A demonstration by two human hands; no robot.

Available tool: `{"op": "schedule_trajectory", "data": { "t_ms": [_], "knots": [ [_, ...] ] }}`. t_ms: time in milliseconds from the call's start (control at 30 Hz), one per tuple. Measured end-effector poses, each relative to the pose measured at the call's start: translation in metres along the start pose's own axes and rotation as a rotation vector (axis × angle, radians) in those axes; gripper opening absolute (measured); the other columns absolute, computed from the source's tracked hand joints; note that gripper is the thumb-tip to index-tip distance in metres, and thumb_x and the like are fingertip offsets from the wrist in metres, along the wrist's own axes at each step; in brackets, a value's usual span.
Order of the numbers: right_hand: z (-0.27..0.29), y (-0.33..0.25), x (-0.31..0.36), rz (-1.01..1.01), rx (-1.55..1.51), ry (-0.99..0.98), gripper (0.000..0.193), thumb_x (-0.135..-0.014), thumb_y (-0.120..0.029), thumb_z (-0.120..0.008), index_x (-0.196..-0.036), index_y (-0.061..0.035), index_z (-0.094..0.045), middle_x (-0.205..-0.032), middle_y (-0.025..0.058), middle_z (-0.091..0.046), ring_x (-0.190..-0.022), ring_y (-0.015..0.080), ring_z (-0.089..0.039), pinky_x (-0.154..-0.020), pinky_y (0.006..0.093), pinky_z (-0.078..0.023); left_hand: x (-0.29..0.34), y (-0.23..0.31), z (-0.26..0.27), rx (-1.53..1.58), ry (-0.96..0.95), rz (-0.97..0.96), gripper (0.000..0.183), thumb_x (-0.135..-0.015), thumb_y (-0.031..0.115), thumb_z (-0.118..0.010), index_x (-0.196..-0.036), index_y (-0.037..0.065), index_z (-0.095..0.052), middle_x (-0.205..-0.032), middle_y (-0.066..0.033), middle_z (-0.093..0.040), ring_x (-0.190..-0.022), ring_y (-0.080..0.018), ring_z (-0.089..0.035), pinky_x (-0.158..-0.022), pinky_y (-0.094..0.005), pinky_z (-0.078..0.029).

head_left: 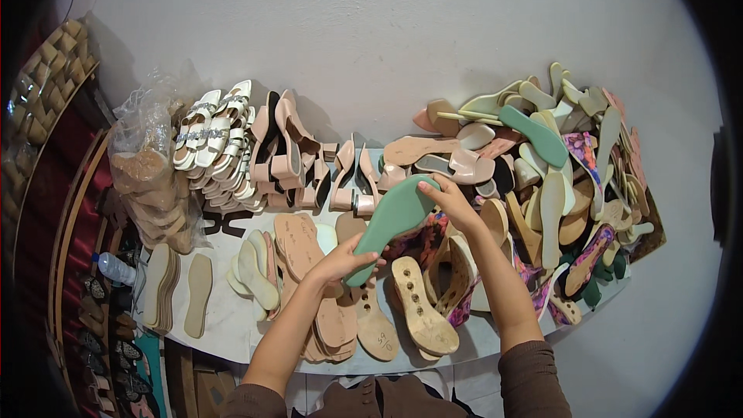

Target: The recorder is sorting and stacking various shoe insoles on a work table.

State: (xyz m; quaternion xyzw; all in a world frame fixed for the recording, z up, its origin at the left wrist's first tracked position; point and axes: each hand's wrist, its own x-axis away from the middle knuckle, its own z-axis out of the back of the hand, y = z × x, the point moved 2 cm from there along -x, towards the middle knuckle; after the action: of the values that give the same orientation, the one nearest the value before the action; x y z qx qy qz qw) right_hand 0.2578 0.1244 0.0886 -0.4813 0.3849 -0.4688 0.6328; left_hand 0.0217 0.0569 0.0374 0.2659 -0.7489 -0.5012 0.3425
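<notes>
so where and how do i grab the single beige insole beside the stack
Probably pinch the beige insole by its long edges at mid-length, coming from above: it is slim and lies flat, both edges exposed, apart from the insole stack on its left and the pale soles on its right.

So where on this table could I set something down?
Front left: white tabletop shows between the single beige insole and the pale soles. It's crowded beneath the green sole in your left hand and right hand, at right with heaped soles, and at back with white sandals and pink heels.
</notes>
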Motion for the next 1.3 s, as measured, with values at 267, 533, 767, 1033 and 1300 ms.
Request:
{"op": "schedule_trajectory", "data": {
  "t_ms": [267, 533, 767, 1033, 1300],
  "knots": [
    [-0.027, 0.011, 0.03, -0.396, -0.469, -0.068, 0.039, -0.083, -0.035, -0.059, -0.104, -0.0019, -0.054, -0.091, 0.0064, -0.058, -0.084, 0.0127, -0.055, -0.07, 0.028, -0.046, 0.044, 0.0, -0.015, -0.037, -0.235, -0.035, 0.051, -0.086, 0.015, -0.055, -0.13, 0.004, -0.032, -0.116, -0.0086, -0.052, -0.1, -0.0174, -0.054, -0.082, -0.029, -0.045],
    [-0.065, 0.016, 0.06, -0.281, -0.355, 0.234, 0.057, -0.083, -0.034, -0.06, -0.126, -0.008, -0.034, -0.101, 0.0076, -0.054, -0.088, 0.0134, -0.055, -0.072, 0.0283, -0.047, 0.046, -0.023, -0.045, 0.049, 0.14, -0.062, 0.054, -0.086, 0.021, -0.057, -0.129, 0.003, -0.03, -0.107, -0.0091, -0.055, -0.095, -0.0144, -0.054, -0.083, -0.0277, -0.044],
    [-0.103, 0.053, 0.072, -0.225, -0.292, 0.239, 0.05, -0.085, -0.007, -0.053, -0.129, -0.0036, -0.032, -0.104, 0.0103, -0.055, -0.091, 0.0172, -0.055, -0.075, 0.0294, -0.047, 0.024, -0.07, -0.021, -0.266, 0.447, -0.261, 0.067, -0.088, 0.02, -0.052, -0.137, -0.001, -0.011, -0.127, -0.0221, -0.039, -0.113, -0.0256, -0.045, -0.09, -0.03, -0.04],
    [-0.09, 0.063, 0.089, -0.044, 0.005, 0.402, 0.055, -0.083, 0.002, -0.045, -0.134, -0.0022, -0.027, -0.123, 0.018, -0.046, -0.114, 0.0249, -0.045, -0.095, 0.0321, -0.035, 0.032, -0.042, -0.04, -0.219, 0.391, -0.141, 0.07, -0.084, 0.023, -0.055, -0.135, -0.005, -0.017, -0.132, -0.0242, -0.026, -0.12, -0.031, -0.033, -0.099, -0.0358, -0.029],
    [-0.047, 0.034, 0.104, 0.081, -0.022, 0.329, 0.029, -0.086, -0.014, -0.055, -0.11, 0.0023, -0.052, -0.1, 0.0086, -0.058, -0.092, 0.0132, -0.055, -0.081, 0.0258, -0.043, 0.005, -0.02, -0.067, -0.696, 0.63, -0.468, 0.053, -0.084, 0.023, -0.054, -0.127, -0.001, -0.034, -0.127, -0.0241, -0.034, -0.121, -0.0379, -0.03, -0.101, -0.0406, -0.025]
  ]
}}
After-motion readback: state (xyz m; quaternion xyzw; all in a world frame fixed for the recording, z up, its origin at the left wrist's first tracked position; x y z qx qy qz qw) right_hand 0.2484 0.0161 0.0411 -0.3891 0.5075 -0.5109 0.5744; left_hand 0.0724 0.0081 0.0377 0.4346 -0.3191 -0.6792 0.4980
